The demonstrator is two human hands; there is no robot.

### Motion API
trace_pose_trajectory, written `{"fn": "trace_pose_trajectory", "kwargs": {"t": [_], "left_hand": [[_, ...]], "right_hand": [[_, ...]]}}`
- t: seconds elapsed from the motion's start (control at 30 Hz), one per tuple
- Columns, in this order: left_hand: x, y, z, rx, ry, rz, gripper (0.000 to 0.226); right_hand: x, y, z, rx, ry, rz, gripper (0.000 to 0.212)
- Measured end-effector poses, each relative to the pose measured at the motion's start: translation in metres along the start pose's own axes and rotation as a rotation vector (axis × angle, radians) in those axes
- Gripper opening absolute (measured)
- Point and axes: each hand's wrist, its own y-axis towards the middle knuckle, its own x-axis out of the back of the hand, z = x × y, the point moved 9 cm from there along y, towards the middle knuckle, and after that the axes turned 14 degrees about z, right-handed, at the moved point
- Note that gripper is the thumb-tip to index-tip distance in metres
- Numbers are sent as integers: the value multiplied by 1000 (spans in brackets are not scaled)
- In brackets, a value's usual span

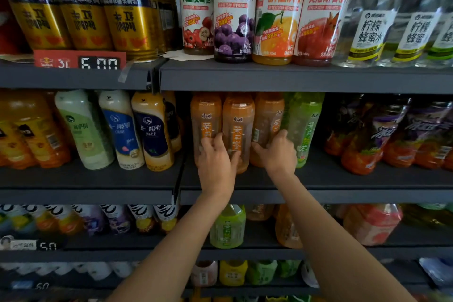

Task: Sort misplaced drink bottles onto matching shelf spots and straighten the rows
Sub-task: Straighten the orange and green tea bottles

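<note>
A: Where are the hands?

B: Both are up at the middle shelf (pixel 318 176), near its front edge. The left hand (pixel 217 162) has its grip curled around the middle orange tea bottle (pixel 238 127), thumb on the right of the label, fingers spread to the left and touching the left orange bottle (pixel 205 117) beside it.

A: And the other?

B: The right hand (pixel 278 151) grips the right orange bottle (pixel 268 120) low down, fingers wrapped round its front, knuckles just beside the green tea bottle (pixel 305 125).

A: How do the bottles stand?

B: All four upright in one row, touching or nearly so, the green one at the right end of the orange three.

A: Anything around?

B: Milk tea bottles (pixel 125 127) to the left on the same shelf, juice bottles (pixel 235 10) and gold cans (pixel 125 14) on the shelf above, another green bottle (pixel 228 227) on the shelf below.
</note>
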Motion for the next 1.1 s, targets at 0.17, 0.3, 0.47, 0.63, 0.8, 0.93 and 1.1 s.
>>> {"fn": "trace_pose_trajectory", "kwargs": {"t": [0.17,0.3,0.47,0.63,0.8,0.93,1.1], "left_hand": [[0,2,2,-12,-1,-37,54],[4,-4,0,-25,-100,-96,49],[-1,-21,-21,-172,-208,-51,44],[-2,-15,-43,-162,-288,82,71],[21,-23,-24,-100,-447,27,63],[37,-18,-4,-22,-473,66,55],[39,-3,4,-39,-442,236,54]], "right_hand": [[4,-13,-3,39,-73,-50,68],[8,-18,-12,37,-68,-1,81],[5,-7,-11,192,103,148,64],[-1,-28,0,444,21,279,68],[-19,-46,21,634,5,443,66],[-31,-45,21,547,182,705,44],[4,-2,-13,279,346,240,21]]}}
